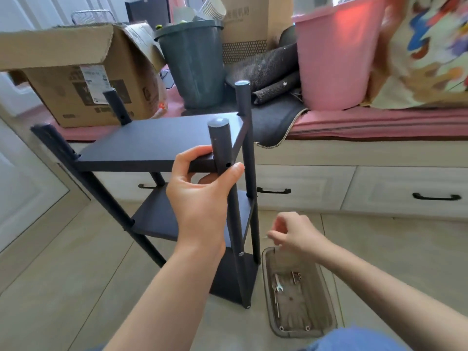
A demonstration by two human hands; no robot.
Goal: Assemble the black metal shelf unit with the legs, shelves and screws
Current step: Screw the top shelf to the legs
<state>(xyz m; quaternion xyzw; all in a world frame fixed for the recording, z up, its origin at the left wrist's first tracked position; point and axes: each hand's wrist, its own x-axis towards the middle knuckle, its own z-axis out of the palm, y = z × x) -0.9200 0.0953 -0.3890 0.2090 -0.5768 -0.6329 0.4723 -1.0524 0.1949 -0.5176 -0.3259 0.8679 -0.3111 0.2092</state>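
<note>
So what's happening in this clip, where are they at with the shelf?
A person is putting together a black shelf unit standing on the floor, three shelves already sitting between its legs. The left hand grips the top shelf's corner at the near leg, beside an open screw hole. The right hand pinches a small screw above the plastic tray of hardware and a wrench.

the black metal shelf unit (162,145) stands on the tiled floor (63,262) in front of a low bench with drawers (354,188). right of its foot lies a clear plastic tray (329,300) holding a small metal wrench (278,287) and screws (296,276). on the bench behind (left to right) sit a brown cardboard box (83,79), a dark grey plastic bin (195,69) and a pink plastic bucket (336,59).
</note>
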